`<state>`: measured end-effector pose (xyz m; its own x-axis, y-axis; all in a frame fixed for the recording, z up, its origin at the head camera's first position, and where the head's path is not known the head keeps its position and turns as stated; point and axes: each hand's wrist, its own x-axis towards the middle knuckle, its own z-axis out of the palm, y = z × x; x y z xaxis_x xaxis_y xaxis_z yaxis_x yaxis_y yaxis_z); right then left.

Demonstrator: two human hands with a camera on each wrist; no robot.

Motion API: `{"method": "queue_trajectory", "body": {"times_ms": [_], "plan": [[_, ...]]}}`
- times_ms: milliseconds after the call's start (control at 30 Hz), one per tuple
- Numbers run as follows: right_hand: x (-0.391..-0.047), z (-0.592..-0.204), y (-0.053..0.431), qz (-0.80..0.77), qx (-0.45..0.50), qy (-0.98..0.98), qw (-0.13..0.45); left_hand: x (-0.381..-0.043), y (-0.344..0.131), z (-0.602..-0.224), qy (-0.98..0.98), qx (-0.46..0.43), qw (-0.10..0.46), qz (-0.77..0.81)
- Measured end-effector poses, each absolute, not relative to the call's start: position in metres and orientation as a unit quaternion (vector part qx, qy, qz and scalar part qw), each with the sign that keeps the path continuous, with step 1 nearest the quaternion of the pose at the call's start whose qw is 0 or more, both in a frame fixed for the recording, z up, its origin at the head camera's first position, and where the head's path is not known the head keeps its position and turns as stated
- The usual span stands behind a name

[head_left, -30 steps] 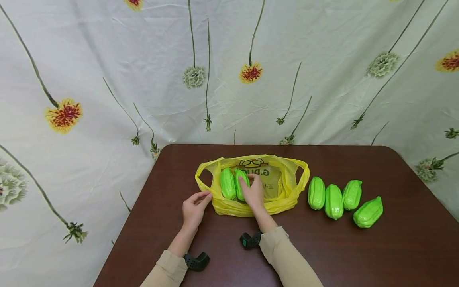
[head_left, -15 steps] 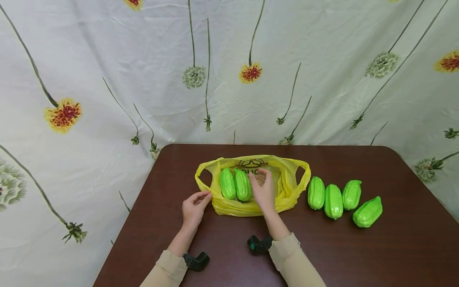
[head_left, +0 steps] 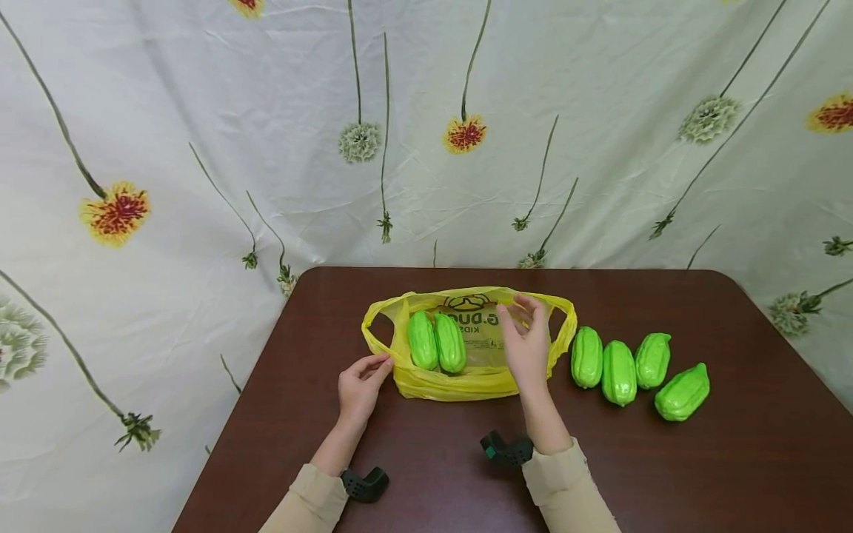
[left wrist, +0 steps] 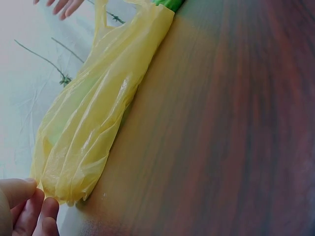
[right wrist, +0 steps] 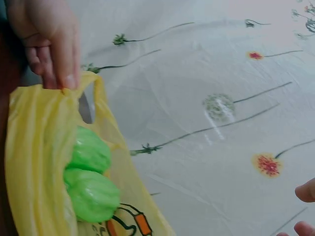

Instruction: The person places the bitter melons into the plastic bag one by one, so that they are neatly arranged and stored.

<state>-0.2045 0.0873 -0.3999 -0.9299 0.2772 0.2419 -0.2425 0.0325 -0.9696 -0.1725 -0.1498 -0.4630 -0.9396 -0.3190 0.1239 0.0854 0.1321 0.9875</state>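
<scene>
My left hand (head_left: 360, 389) pinches the left front edge of a yellow plastic bag (head_left: 436, 386) between thumb and fingers. The bag lies with its mouth spread, and dark printing shows on its inner back wall. Two glossy bright green ribbed fruits (head_left: 449, 343), long in shape, lie side by side in its left half. Over the bag's right half is my right hand (head_left: 526, 344), fingers relaxed and apart, holding nothing. The left wrist view shows the fingers (left wrist: 37, 209) at the gathered yellow film; in the right wrist view the right fingertips (right wrist: 306, 191) show at the edge.
Several more green ribbed fruits (head_left: 620, 374) lie on the dark brown table (head_left: 753, 459), right of the bag. Behind the table hangs a white cloth (head_left: 280, 96) with printed flowers. Each wrist carries a black camera band (head_left: 365, 485).
My right hand has let go of the right-hand fruit in the bag and moved right, away from both fruits. The left hand stays at the bag's edge.
</scene>
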Motion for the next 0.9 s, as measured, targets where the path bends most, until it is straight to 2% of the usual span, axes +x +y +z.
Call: {"method": "queue_trajectory", "body": {"times_ms": [633,900], "plan": [[-0.193,-0.376,0.136,0.683,-0.054,-0.658,0.313,-0.174,-0.151,-0.466,-0.731,0.078,0.155,-0.660],[-0.203,-0.394,0.170,0.685,-0.124,-0.631,0.343,-0.174,-0.151,-0.467,-0.731,0.084,0.152,-0.660]]}}
